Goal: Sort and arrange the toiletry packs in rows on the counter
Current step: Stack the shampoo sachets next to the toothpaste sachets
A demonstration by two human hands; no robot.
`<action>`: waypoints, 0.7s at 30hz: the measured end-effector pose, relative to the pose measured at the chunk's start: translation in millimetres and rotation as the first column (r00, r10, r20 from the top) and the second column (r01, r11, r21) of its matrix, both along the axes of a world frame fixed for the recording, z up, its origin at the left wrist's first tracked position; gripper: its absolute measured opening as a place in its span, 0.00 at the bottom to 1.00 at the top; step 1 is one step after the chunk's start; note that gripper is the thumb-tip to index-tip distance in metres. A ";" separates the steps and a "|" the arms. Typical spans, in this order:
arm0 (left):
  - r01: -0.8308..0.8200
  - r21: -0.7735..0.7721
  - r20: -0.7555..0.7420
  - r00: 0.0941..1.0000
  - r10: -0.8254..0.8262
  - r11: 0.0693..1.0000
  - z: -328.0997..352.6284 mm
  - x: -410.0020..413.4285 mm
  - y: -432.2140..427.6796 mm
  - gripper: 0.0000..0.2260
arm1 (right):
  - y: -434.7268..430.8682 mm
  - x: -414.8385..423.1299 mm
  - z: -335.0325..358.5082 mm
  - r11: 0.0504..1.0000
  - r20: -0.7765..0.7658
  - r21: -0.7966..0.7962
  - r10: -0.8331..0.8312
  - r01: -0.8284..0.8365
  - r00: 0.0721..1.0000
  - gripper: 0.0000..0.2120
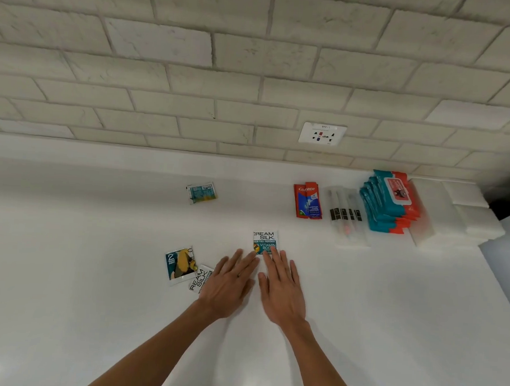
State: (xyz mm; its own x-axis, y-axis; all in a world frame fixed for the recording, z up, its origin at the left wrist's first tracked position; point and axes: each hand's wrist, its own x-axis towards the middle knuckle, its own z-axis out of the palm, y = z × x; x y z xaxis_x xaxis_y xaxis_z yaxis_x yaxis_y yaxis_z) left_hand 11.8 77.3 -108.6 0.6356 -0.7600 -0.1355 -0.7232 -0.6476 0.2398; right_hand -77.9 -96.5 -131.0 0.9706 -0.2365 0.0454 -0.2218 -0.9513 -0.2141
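Both hands lie flat and open on the white counter (93,272), in the lower middle of the frame, and hold nothing. The fingertips of the left hand (230,283) and the right hand (280,290) touch the lower edge of a Cream Silk sachet (265,241). Just left of the left hand lie a second Cream Silk sachet (200,279) and a teal sachet (180,265), the two overlapping a little. Another sachet (201,192) lies apart, higher in the frame. In the upper right stand the sorted groups: Colgate packs (307,200), toothbrush packs (345,213) and wet wipes packs (389,201). I judge the sachets light, thin and flexible, probably slippery; it seems better to slide them flat or pinch them at an edge.
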 end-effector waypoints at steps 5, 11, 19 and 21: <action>-0.064 0.022 -0.008 0.998 0.064 0.998 4.0 8.4 -21.9 0.28 | 1.1 2.4 -5.1 1.000 0.091 0.012 -0.018 0.017 0.996 0.28; -0.061 0.043 -0.024 0.998 0.063 0.997 3.2 30.4 -35.2 0.29 | -4.3 17.9 -9.0 0.998 0.032 -0.015 -0.056 0.056 0.998 0.30; -0.048 0.037 -0.058 0.997 0.050 0.998 5.8 66.3 -45.4 0.29 | -20.4 64.0 -11.1 0.998 -0.002 -0.004 -0.063 0.063 0.998 0.29; -0.047 0.028 -0.085 0.995 0.049 0.998 7.2 77.5 -48.7 0.28 | -24.5 74.7 -8.2 0.998 -0.020 -0.001 -0.070 0.070 0.997 0.30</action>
State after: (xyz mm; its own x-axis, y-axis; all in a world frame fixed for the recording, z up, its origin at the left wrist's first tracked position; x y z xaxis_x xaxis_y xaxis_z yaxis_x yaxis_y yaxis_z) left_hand 89.2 28.6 -101.5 0.6565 -0.7243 -0.2107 -0.6686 -0.6880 0.2820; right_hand -3.1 -121.0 -139.2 0.9522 -0.3042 0.0262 -0.2924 -0.9332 -0.2090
